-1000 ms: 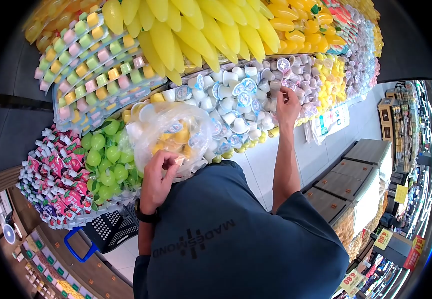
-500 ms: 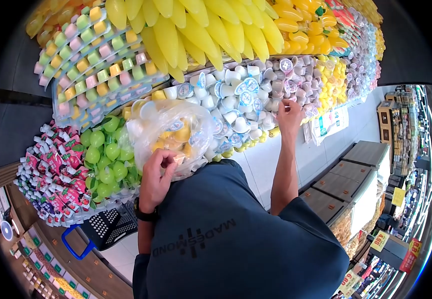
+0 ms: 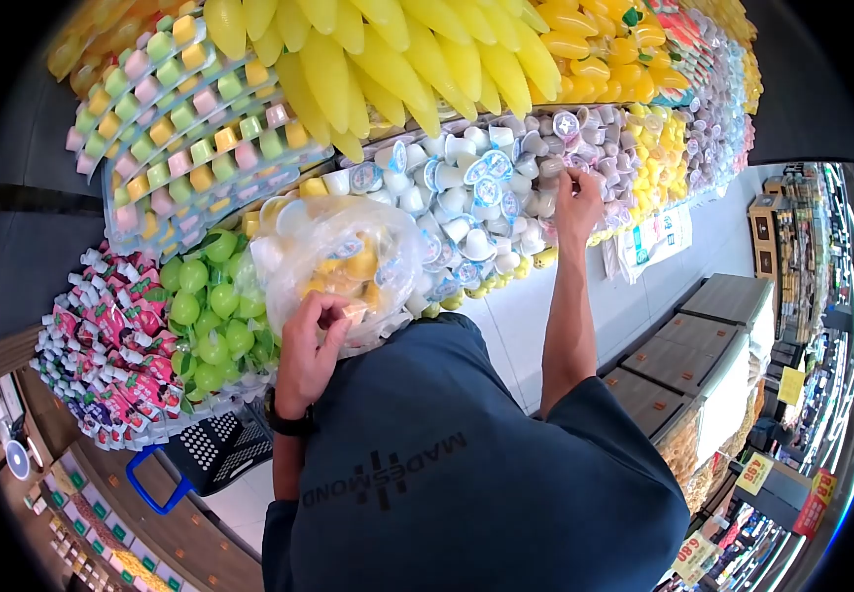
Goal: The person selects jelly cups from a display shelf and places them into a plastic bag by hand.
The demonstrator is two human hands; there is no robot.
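Observation:
My left hand (image 3: 311,350), with a dark band on its wrist, is closed on the near edge of a clear plastic bag (image 3: 402,237). Inside the bag lie yellow jelly cups (image 3: 360,264) and some with white and blue lids. Out to the right, my right hand (image 3: 579,209) is at the heap of pale purple jelly cups (image 3: 609,148), its fingers curled in a pinch. What sits between those fingertips, if anything, cannot be made out. White jelly cups (image 3: 459,187) with blue-printed lids fill the space between bag and right hand.
Banana-shaped yellow packs (image 3: 397,59) rise at the back. Green round packs (image 3: 212,306) and pink pouches (image 3: 116,335) lie left. A blue-handled basket (image 3: 215,449) stands below them. Lidded bins (image 3: 688,345) are at right; a white printed bag (image 3: 649,247) hangs by the display's edge.
My right hand has moved slightly farther out and to the right over the purple cups. My left hand and the plastic bag have stayed in place.

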